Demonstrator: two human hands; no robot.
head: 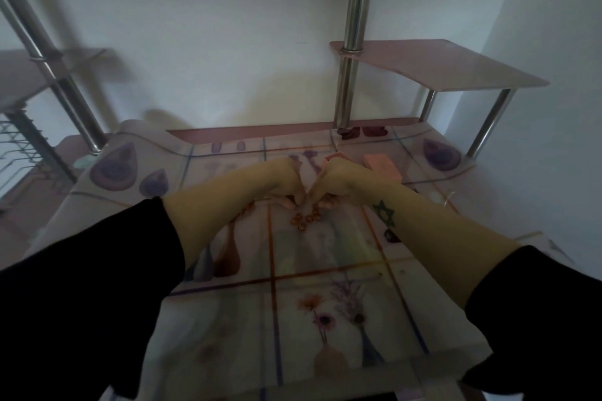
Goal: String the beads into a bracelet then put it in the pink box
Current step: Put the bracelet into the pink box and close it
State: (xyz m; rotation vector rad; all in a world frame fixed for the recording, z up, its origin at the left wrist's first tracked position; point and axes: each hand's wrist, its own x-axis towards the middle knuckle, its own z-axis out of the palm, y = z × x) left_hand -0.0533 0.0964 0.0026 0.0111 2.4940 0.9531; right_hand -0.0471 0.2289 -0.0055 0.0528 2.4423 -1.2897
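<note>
A loop of small orange-brown beads (304, 220) hangs between my two hands over the middle of the table. My left hand (283, 184) and my right hand (338, 184) meet thumb to thumb above it, fingers curled down and pinching the ends of the string. The thread itself is too fine to make out. The pink box (381, 165) lies on the table just beyond my right hand. A second pink piece (333, 158), perhaps its lid or base, peeks out behind my right hand, mostly hidden.
The table carries a flower-patterned cloth (319, 286). Chrome poles (350, 42) rise at the back, and a pink shelf (439, 65) juts out at upper right. A few loose beads (242, 210) lie under my left wrist. A small dark object (391, 235) sits beside my right forearm.
</note>
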